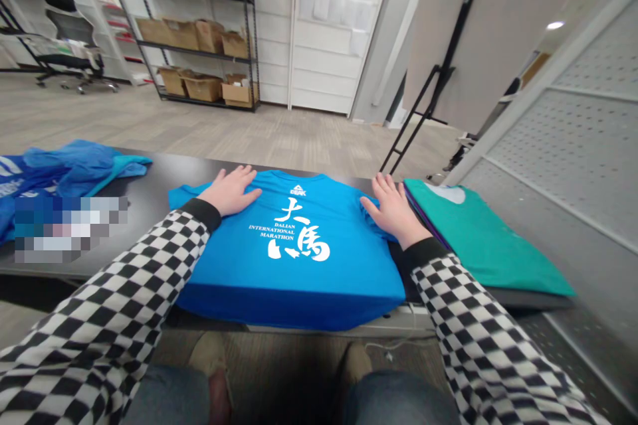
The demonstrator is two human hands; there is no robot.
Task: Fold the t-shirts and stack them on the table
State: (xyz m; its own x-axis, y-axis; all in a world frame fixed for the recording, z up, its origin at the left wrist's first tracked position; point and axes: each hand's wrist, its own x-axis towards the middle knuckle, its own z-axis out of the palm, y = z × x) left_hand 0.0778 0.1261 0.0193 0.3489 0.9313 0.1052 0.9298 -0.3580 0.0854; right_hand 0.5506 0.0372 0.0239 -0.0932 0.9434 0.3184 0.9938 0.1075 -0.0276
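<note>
A blue T-shirt (pixel 224 265) with white printing lies spread on the dark table, collar toward the far edge and hem hanging over the near edge. My left hand (pixel 232 190) rests flat on its left shoulder, fingers stretched out. On the other side, my right hand (pixel 391 209) lies with spread fingers at the right shoulder and sleeve. Neither hand grips the cloth. Just right of my right hand is a folded green shirt (pixel 491 239), on top of other dark and purple cloth.
Crumpled blue shirts (pixel 74 166) lie at the table's (pixel 149 179) left end. A perforated panel (pixel 588 119) borders the right side, and a board on a black stand (pixel 448 46) rises behind. Shelves with cardboard boxes (pixel 202 86) and an office chair (pixel 70 33) stand farther back.
</note>
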